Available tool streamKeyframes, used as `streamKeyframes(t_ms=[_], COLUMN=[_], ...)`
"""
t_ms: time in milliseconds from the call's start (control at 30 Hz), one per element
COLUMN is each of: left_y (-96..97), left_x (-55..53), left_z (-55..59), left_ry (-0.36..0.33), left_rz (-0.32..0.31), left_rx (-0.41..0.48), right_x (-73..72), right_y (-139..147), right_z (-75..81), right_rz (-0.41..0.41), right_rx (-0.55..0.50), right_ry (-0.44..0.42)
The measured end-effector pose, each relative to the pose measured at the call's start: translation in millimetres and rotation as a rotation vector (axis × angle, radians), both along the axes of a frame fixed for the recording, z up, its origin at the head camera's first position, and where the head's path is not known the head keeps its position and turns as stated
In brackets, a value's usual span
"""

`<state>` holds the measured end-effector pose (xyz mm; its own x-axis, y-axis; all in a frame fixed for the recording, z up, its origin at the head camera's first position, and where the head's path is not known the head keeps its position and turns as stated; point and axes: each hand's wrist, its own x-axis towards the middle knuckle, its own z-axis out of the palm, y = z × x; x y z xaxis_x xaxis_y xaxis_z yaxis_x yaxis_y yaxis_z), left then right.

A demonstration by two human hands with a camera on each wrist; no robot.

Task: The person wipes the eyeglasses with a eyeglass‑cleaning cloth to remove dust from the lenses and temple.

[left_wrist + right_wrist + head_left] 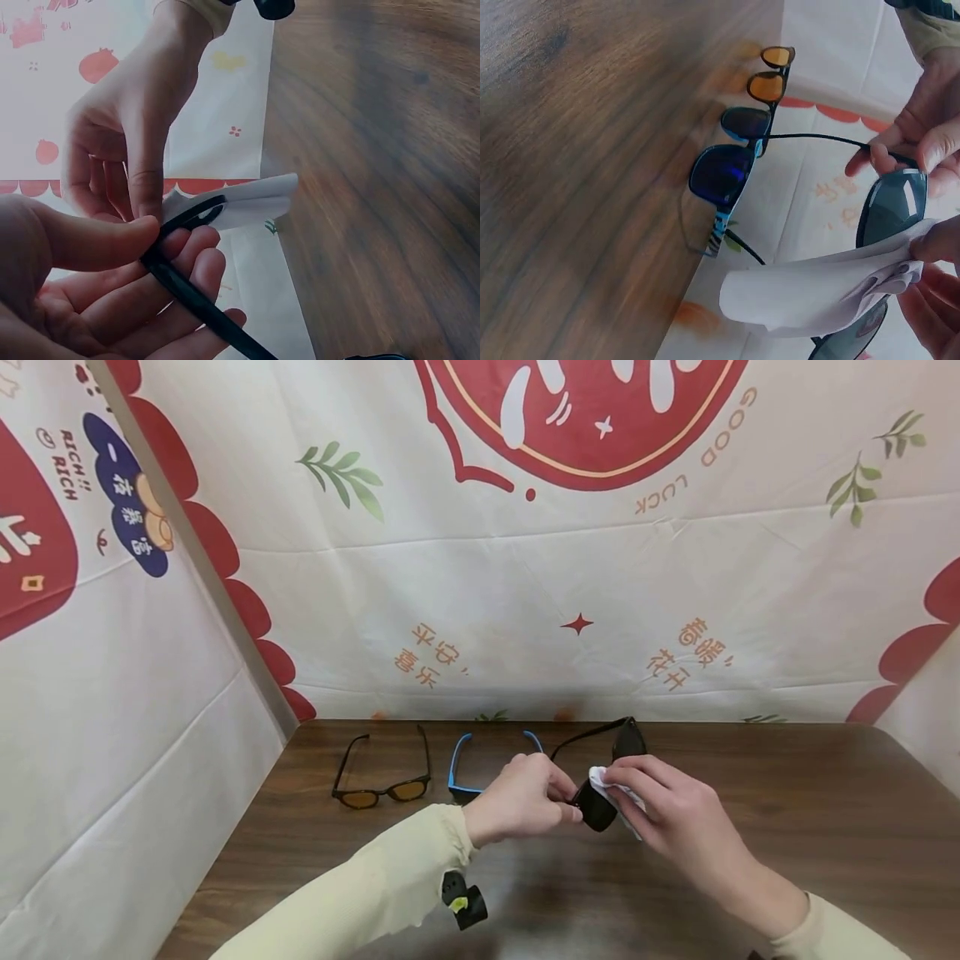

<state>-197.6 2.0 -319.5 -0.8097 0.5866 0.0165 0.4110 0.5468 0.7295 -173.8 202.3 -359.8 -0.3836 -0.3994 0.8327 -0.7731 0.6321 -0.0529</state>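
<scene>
A pair of black sunglasses (596,807) with dark lenses is held up off the table between the two hands. My left hand (525,799) pinches its frame near one hinge, between thumb and fingers; in the left wrist view the black temple arm (202,307) runs across the fingers. A folded white cloth (802,296) wraps over the middle of the sunglasses, with part of a lens (892,206) showing above it in the right wrist view. My right hand (678,806) pinches the cloth against the sunglasses between thumb and fingers.
Blue-and-black sunglasses (720,176) stand on the wooden table (825,827), partly behind the left hand. Left of them are dark-framed glasses (360,799) with amber lenses. A printed white fabric backdrop (510,610) rises along the table's far edge.
</scene>
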Motion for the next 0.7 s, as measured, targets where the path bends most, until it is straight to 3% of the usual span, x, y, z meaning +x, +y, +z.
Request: streamKeyframes(t_ms=[267,400,700], left_y=[-6.5,-11.1,-12.9], left_x=[-1.0,-2.2,2.2], left_z=[4.8,8.1,9.1], left_ry=[0.007,0.026,0.059], left_rz=[0.016,0.026,-0.027], left_rx=[0.04,0.052,0.031], right_x=[4.8,6.2,1.9], right_y=[-10.2,-9.9,2.3], right_z=[-2.5,-4.4,-1.2], right_rz=[0.077,0.091,-0.078], right_rx=[0.03,0.055,0.046], right_ry=[0.076,0.071,-0.009])
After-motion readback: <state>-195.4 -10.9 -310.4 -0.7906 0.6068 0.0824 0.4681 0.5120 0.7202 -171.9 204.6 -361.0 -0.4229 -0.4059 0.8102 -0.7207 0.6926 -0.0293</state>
